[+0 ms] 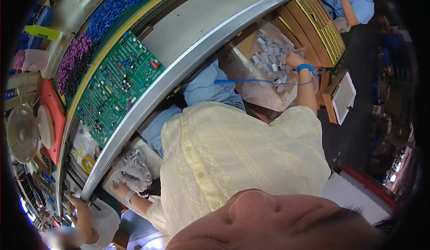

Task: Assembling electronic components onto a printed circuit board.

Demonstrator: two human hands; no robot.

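Note:
My right hand [293, 60], with a blue wrist strap on its arm, is at a clear plastic bag of small grey-white block-shaped parts [268, 52]. Its fingers are curled in at the parts, and what they pinch is hidden. Down at the left, my left hand [120, 189] is by a second clear bag of small grey parts [132, 167]. Those fingers are bent together at the bag's lower edge; anything between them is too small to make out. A large green circuit board [114, 100] filled with components lies on the line in front of me.
A metal rail [134, 117] runs between me and the board. Beyond it are heaps of blue parts [112, 12] and purple parts [74, 55]. A fan [23, 134] stands far left; brown boxes [313, 26] are at right. Other people work at lower left and upper right.

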